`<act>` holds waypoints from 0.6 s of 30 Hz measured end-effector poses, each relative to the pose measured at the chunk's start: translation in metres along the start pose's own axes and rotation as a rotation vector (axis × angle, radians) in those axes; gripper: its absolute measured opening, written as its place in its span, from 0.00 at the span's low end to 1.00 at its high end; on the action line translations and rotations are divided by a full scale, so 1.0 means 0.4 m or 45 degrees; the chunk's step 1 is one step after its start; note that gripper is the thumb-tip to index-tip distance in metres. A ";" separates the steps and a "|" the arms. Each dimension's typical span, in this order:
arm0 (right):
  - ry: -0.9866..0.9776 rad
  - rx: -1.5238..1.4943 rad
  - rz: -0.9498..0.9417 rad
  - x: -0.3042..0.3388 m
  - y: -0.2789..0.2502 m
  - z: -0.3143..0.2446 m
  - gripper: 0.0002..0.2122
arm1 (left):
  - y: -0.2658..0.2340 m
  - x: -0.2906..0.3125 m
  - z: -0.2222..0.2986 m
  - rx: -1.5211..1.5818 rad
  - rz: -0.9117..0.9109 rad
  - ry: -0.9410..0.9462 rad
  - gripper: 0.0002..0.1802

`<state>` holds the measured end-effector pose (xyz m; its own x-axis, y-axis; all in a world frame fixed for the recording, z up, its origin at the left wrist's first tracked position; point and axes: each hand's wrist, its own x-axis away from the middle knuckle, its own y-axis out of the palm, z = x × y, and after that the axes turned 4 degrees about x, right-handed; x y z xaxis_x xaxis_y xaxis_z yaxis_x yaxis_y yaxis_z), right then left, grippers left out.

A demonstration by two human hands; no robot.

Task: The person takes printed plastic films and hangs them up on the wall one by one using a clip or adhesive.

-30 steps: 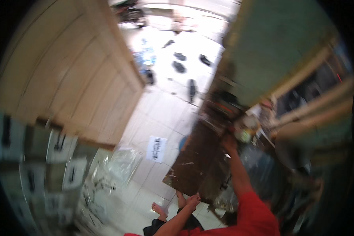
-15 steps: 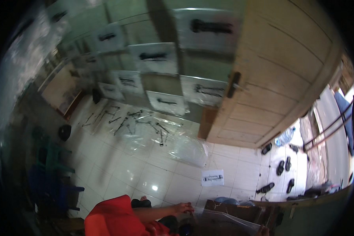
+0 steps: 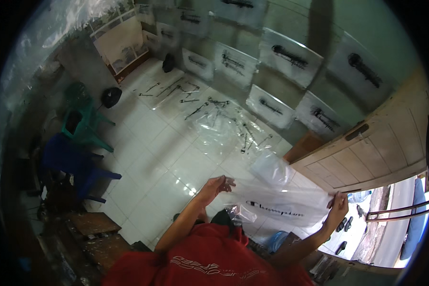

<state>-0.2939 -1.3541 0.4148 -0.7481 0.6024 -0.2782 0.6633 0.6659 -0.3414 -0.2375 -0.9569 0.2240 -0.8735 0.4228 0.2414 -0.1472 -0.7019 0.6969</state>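
Sheet (image 3: 291,196) now shows print (image 3: 275,209) between 2 hands (image 3: 217,187) (image 3: 339,208).

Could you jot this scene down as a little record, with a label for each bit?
Left hand: the left hand grips one end of a printed clear plastic sheet
Right hand: the right hand grips the sheet's other end
Sheet: spread between both hands, dark lettering
Floor: white tiles, more printed plastic sheets
Wall: green, with mounted printed sheets
Left side: green plastic chair, blue plastic chair
Right side: open wooden door, sandals outside
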 end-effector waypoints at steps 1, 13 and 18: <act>-0.010 -0.067 -0.043 -0.012 0.049 -0.018 0.08 | -0.015 0.008 0.052 -0.006 0.010 -0.015 0.23; 0.201 -0.107 -0.336 -0.144 0.575 -0.067 0.15 | -0.234 -0.262 0.520 -0.032 -0.038 0.237 0.26; 0.331 -0.454 -0.226 -0.283 0.849 -0.101 0.15 | -0.299 -0.507 0.816 -0.069 -0.259 -0.064 0.35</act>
<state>0.0169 -1.1785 0.3667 -0.8508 0.5254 0.0057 0.5252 0.8507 -0.0210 0.1086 -0.7715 0.3121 -0.7992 0.5859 0.1339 -0.3438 -0.6284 0.6978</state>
